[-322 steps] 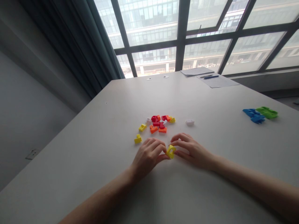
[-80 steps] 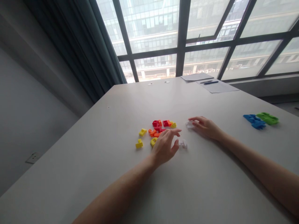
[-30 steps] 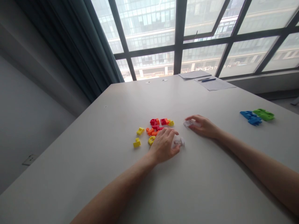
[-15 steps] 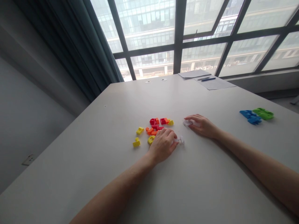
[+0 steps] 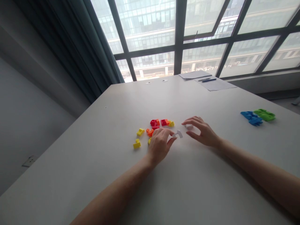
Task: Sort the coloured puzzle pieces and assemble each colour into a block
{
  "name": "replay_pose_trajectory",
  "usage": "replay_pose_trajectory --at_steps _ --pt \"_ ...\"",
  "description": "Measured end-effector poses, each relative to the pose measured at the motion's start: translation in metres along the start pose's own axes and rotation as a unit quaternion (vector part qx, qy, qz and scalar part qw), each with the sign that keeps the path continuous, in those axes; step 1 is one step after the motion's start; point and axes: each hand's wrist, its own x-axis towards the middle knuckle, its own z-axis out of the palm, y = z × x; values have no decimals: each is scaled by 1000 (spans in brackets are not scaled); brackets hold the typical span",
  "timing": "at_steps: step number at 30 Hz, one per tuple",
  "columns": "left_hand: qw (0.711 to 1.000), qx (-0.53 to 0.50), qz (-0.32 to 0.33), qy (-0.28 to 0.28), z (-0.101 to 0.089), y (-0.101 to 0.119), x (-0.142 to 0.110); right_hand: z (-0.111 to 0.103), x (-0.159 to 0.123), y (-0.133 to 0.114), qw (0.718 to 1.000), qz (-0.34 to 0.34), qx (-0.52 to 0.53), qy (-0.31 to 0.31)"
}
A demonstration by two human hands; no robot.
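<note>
Between the thumb and fingers of my left hand (image 5: pixel 160 143) is a small white plastic block (image 5: pixel 179 134), lifted off the table, its T-shaped end pointing right. My right hand (image 5: pixel 202 132) is open, thumb and fingers apart, facing that block from the right. Behind its fingers lies a second white block (image 5: pixel 188 127) on the table. Beside and beyond my left hand are red blocks (image 5: pixel 154 122), orange blocks (image 5: pixel 150 132) and yellow blocks (image 5: pixel 140 132). Some of these are partly covered by the left hand.
On the white table (image 5: pixel 122 106), blue blocks (image 5: pixel 252 118) and green blocks (image 5: pixel 264 114) sit to the right. Papers (image 5: pixel 217 84) with pens (image 5: pixel 209 80) lie at the far edge, near the window. A dark curtain (image 5: pixel 70 47) hangs at the left.
My left hand has closed on the white block and raised it from the table. My right hand has let go of the other white block and opened toward the left hand.
</note>
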Motion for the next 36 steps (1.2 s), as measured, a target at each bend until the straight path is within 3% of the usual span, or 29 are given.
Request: replay_pose_trajectory --at_steps 4,11,17,23,26,33,36 --pt "1000 6 5 19 -1 -1 0 8 2 -14 999 -28 9 -27" --pt "1000 -22 13 17 1 -2 0 11 4 -16 999 -28 24 -15" --pt "1000 0 25 -9 0 -1 1 13 1 -9 1000 -5 17 -20" --pt "999 19 11 -46 -2 -1 1 14 0 -2 996 12 24 -84" --pt "997 24 29 -70 -1 -1 2 12 1 -2 997 28 35 -68" --pt "987 -26 87 -136 3 -2 5 5 0 17 991 125 5 58" --pt "985 -52 85 -141 4 -2 5 0 -2 36 975 216 35 45"
